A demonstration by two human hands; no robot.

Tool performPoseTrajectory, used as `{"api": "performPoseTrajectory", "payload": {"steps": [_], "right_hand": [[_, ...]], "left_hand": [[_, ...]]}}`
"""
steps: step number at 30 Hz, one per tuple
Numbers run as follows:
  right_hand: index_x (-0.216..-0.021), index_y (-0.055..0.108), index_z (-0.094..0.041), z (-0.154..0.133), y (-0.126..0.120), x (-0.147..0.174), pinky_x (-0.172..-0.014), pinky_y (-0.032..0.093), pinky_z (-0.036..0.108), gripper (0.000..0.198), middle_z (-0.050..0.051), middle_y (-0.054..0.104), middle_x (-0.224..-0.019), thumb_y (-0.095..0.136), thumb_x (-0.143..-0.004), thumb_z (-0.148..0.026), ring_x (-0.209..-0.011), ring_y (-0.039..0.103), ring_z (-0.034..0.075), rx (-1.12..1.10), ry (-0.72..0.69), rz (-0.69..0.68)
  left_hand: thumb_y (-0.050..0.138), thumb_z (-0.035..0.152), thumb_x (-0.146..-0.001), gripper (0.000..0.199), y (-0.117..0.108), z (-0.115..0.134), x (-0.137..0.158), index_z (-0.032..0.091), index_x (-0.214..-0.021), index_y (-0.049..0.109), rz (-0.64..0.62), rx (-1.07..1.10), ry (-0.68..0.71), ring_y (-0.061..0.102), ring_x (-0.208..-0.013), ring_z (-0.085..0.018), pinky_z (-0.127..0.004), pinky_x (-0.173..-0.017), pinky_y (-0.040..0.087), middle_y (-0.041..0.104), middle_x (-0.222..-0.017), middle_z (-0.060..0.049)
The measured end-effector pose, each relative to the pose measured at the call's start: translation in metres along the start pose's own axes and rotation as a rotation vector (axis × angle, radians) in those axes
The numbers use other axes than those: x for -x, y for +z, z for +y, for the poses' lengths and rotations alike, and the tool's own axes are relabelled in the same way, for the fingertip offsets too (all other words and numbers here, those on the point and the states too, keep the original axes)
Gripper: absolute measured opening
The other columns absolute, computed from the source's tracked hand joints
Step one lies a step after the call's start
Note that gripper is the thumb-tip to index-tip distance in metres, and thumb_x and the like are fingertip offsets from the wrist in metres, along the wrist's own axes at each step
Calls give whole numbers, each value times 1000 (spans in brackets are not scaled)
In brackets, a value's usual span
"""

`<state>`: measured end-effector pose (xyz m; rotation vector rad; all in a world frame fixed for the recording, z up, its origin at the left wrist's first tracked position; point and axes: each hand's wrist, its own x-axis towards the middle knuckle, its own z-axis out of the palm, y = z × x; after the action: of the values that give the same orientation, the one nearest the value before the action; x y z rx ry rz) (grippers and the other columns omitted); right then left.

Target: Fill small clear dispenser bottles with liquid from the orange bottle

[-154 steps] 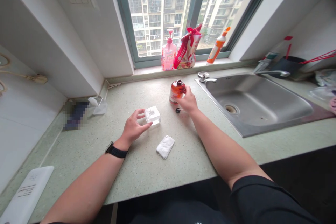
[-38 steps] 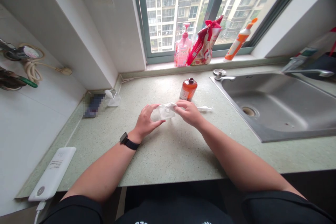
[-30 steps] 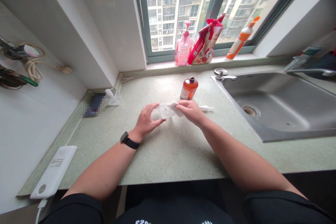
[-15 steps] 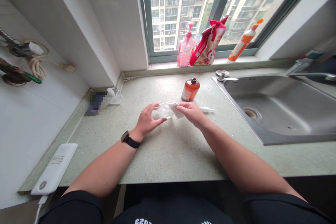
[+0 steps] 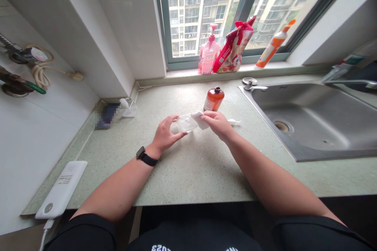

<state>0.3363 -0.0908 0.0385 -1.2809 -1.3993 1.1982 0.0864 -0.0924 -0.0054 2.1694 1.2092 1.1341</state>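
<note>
My left hand (image 5: pixel 165 135) grips a clear, squarish bottle (image 5: pixel 185 123) by its sides, thumb near me and fingers on the far side. The bottle lies tilted low over the counter, its end toward the right. Pinched in my right hand (image 5: pixel 217 124) is a folded white tissue (image 5: pixel 199 119), held against that right end of the bottle. An amber bottle (image 5: pixel 214 99) with a pale label and an uncapped neck stands just beyond my right hand. A white pump head (image 5: pixel 234 122) lies on the counter, partly hidden by that hand.
At the back left sit a clear container with a white top (image 5: pixel 128 108) and a blurred dark object (image 5: pixel 107 115). A white power bank (image 5: pixel 61 189) lies front left. The sink (image 5: pixel 294 157) is at right; bottles and a red bag (image 5: pixel 234 49) line the sill.
My right hand has shifted slightly up and to the right with the tissue, which shows more of its surface. My left hand and the clear bottle stay nearly still.
</note>
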Motion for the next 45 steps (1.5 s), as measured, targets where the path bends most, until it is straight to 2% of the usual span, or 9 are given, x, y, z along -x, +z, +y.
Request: {"api": "performPoseTrajectory", "payload": {"steps": [2, 6, 10, 15, 20, 32, 45], "right_hand": [[-78, 78, -20, 0, 0, 0, -66, 42, 32, 37, 3, 68, -75, 70, -83, -56, -70, 57, 17, 64, -98, 15], [-82, 79, -21, 1, 2, 1, -77, 48, 33, 33, 5, 72, -87, 66, -93, -48, -83, 65, 20, 232, -314, -48], [-90, 82, -22, 4, 4, 2, -81, 52, 34, 30, 6, 73, -92, 61, -99, -41, -87, 68, 21, 319, -428, -46], [-105, 83, -24, 6, 2, 3, -86, 54, 37, 24, 7, 74, -99, 60, -101, -27, -91, 70, 21, 463, -628, -73], [-117, 81, -32, 5, 2, 8, -92, 49, 43, 28, 6, 73, -105, 60, -101, -21, -98, 66, 23, 705, -831, -47], [-117, 76, -34, 9, 2, 9, -95, 48, 43, 28, 5, 71, -117, 63, -100, -17, -108, 64, 24, 814, -946, -49], [-117, 80, -36, 11, -2, 6, -97, 53, 46, 31, 5, 74, -120, 65, -98, -18, -107, 67, 23, 736, -928, -53]], "left_hand": [[90, 52, -83, 69, -1, 0, 0, 25, -139, 60, -8, -2, 24, 73, -123, -32, -53, -113, 55, 70, -140, -12], [90, 51, -83, 69, -2, 0, -1, 27, -141, 60, -26, -30, 67, 68, -132, -34, -55, -119, 50, 71, -140, -12], [88, 49, -86, 68, -2, 0, -2, 28, -144, 59, -39, -33, 122, 66, -134, -34, -56, -121, 47, 71, -141, -11], [86, 51, -88, 67, -2, 2, -1, 27, -144, 59, -43, -53, 149, 67, -133, -34, -56, -121, 46, 72, -139, -11], [86, 50, -88, 67, -3, 3, -1, 28, -145, 59, -39, -68, 154, 67, -133, -34, -56, -121, 46, 72, -140, -11], [88, 48, -86, 68, -2, 2, -1, 27, -144, 59, -21, -31, 133, 66, -134, -33, -55, -120, 47, 71, -141, -11], [91, 49, -82, 70, 2, -5, -1, 27, -142, 61, 13, 39, 75, 72, -127, -33, -54, -114, 55, 71, -141, -13]]}}
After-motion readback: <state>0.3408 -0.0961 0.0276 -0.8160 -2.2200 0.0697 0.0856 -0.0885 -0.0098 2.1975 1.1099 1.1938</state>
